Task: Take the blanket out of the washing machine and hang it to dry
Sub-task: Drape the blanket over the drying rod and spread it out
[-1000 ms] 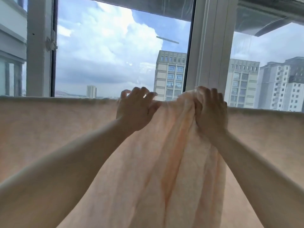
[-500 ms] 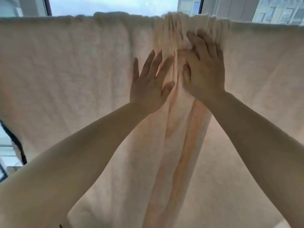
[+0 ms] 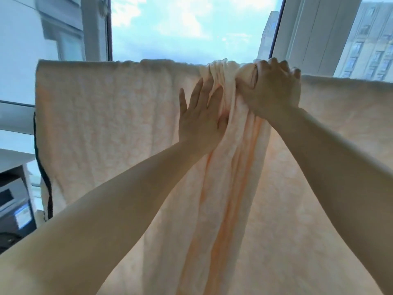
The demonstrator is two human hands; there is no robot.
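A pale peach blanket [image 3: 110, 128] hangs over a rail that it hides, spread across the whole width in front of the window. Near the top middle it is bunched into long folds [image 3: 221, 81] that run down between my arms. My left hand [image 3: 200, 118] lies flat against the cloth with straight fingers, just left of the bunch. My right hand [image 3: 274, 90] grips the bunched top edge, fingers curled over it.
Behind the blanket is a large window with white frames [image 3: 302, 28], sky and tall buildings [image 3: 370, 43] outside. A dark appliance [image 3: 14, 209] stands at the lower left, beside the blanket's dark-edged left side [image 3: 45, 188].
My right hand has gone from lying on the folds to gripping the bunched top edge. My left hand stays flat, a little higher. The view has tilted up, showing more window.
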